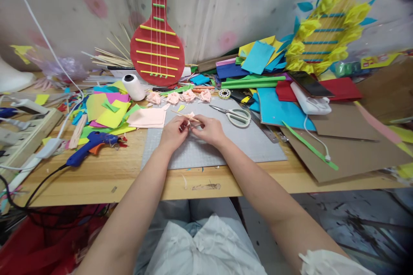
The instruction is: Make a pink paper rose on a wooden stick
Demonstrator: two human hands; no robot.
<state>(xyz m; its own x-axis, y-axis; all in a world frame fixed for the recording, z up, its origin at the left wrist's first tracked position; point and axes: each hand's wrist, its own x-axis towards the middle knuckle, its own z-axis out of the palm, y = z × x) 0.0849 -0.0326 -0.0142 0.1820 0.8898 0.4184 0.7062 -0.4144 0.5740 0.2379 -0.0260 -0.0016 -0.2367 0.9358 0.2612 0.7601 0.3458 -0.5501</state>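
Observation:
Both hands meet over the grey cutting mat [226,146]. My left hand [174,131] and my right hand [209,129] are closed together on a thin wooden stick with a small pink paper piece [190,117] wound at its end. A row of finished pink paper flowers [180,96] lies just beyond the mat. A sheet of pink paper [147,117] rests left of my hands, and scissors [234,114] with pale handles lie to their right.
A blue glue gun [92,146] lies at the left with its cord trailing off the table. A white thread spool [133,87], coloured paper scraps, a red paper guitar [157,47], a phone [310,84], cardboard sheets [348,150] and a power strip [26,131] crowd the desk.

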